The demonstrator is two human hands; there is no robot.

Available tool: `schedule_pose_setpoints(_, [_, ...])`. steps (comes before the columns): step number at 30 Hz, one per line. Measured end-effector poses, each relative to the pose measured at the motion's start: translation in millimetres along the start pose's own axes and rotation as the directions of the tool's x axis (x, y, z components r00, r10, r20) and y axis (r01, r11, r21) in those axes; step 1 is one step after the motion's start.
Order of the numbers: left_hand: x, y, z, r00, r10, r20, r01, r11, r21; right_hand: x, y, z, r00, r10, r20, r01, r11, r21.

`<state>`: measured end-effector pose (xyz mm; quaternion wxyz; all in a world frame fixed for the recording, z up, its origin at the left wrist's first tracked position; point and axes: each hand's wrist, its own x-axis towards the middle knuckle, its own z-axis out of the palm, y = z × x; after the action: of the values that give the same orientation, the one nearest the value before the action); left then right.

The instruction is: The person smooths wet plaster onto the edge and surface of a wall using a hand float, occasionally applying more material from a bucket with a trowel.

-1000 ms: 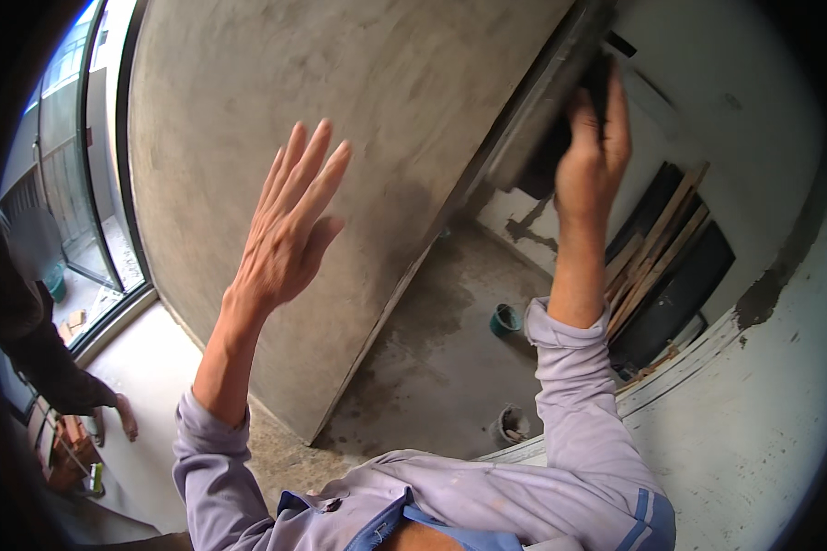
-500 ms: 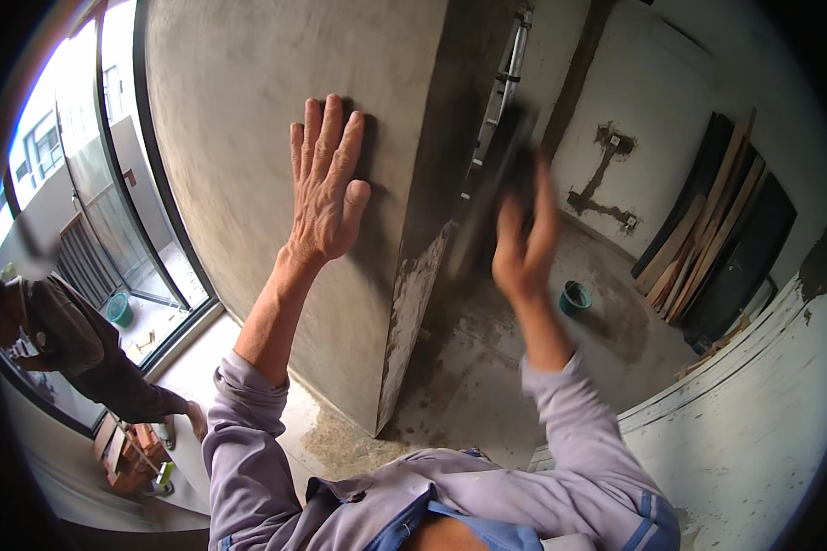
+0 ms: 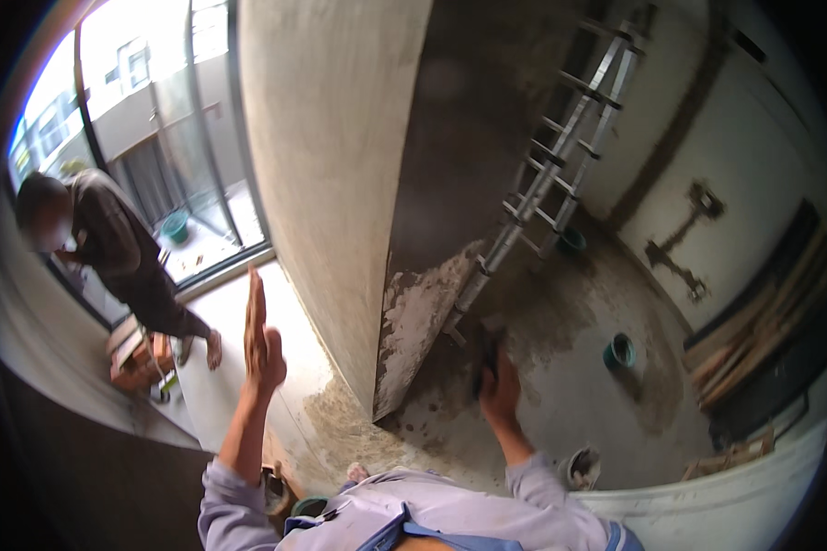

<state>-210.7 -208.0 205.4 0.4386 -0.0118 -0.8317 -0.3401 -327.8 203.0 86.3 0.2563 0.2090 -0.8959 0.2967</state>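
My left hand [image 3: 263,342] is raised in the air to the left of the plastered wall corner [image 3: 326,211], fingers straight and together, with nothing in it. My right hand [image 3: 500,386] is closed round a dark tool [image 3: 487,360] that looks like a plastering trowel, seen nearly edge-on and blurred. It is held low, apart from the corner's right face [image 3: 459,138]. That face is dark and smooth higher up, with a rough pale patch [image 3: 423,298] near the bottom. The corner's left face is light grey and even.
An aluminium ladder [image 3: 556,161] leans beyond the right face. Green buckets [image 3: 619,352] and a pale bucket [image 3: 581,468] stand on the floor at right, near planks [image 3: 753,321]. At left a person [image 3: 115,243] stands by bricks [image 3: 136,358] and a glass door [image 3: 170,138].
My left hand has come off the wall's left face and moved down and left. My right hand has lowered with the trowel. The view has shifted back, showing more ladder and floor.
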Motion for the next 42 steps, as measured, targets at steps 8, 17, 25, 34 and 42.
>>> schedule_pose_setpoints(8, [-404.4,25.3,-7.9,-0.291,-0.645,0.706,0.714,0.345,0.61,-146.1,155.5,-4.4,0.295,0.269,0.917,-0.184,0.958,-0.222])
schedule_pose_setpoints(17, [-503.0,103.8,31.6,-0.468,-0.702,0.536,0.865,-0.241,0.44,-103.7,-7.7,165.3,-0.16,-0.306,0.938,-0.001,0.951,0.31])
schedule_pose_setpoints(25, [-601.5,128.6,49.7,-0.412,-0.788,0.458,0.911,-0.352,0.215,-210.8,-236.8,286.1,-0.532,-0.224,0.816,-0.259,0.961,0.095])
schedule_pose_setpoints(34, [-601.9,131.2,103.6,-0.464,-0.865,0.194,0.886,-0.46,0.067,-422.7,-331.1,511.6,-0.512,-0.211,0.833,-0.238,0.966,0.099])
schedule_pose_setpoints(42, [-584.4,116.4,116.1,-0.537,-0.84,0.069,0.838,-0.541,-0.065,-609.5,-318.3,685.4,-0.52,-0.499,0.694,0.264,0.679,0.685])
